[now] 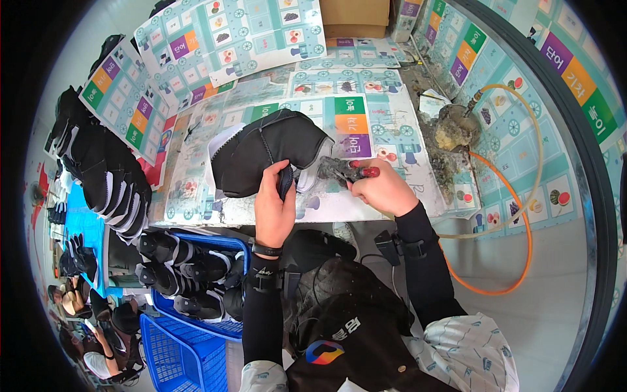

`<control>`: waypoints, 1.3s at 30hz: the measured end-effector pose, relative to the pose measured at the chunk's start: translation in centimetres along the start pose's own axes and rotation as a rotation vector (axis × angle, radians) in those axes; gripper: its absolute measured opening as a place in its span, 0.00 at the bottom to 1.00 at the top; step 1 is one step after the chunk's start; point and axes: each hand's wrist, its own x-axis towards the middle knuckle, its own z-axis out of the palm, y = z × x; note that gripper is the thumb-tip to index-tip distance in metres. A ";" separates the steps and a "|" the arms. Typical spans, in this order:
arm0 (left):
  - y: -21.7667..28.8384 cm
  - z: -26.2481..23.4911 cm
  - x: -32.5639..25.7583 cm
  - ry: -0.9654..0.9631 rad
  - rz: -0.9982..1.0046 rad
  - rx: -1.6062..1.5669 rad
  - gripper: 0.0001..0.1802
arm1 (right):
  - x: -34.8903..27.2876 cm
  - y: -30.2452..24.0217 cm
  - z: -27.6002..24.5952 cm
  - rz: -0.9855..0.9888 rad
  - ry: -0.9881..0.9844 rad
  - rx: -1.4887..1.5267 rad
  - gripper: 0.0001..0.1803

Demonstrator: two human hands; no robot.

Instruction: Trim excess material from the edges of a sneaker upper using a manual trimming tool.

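A black shoe upper with a pale lining edge is held just above the board-covered table. My left hand grips its near edge, with the fingers wrapped round a dark strip at the opening. My right hand is closed round a spray gun with red parts, its grey head caked with fluffy residue. The gun's head is close to the right end of the upper; I cannot tell whether they touch. A pale hose runs toward my right hand.
A residue-crusted pot stands at the right, near an orange hose. Stacked black uppers line the left. More lie in a blue basket, beside another blue basket. Printed boards wall the back. People are at the lower left.
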 end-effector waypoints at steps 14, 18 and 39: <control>-0.1 -0.1 0.4 0.004 -0.017 -0.021 0.21 | 0.6 0.4 0.0 -0.057 -0.042 0.017 0.14; 0.6 -0.9 1.0 0.032 0.022 -0.023 0.21 | 0.3 0.9 0.2 -0.008 -0.157 0.118 0.13; 3.0 -12.5 -1.5 0.270 -0.070 -0.673 0.23 | -0.8 -4.3 8.6 -0.513 0.577 0.116 0.27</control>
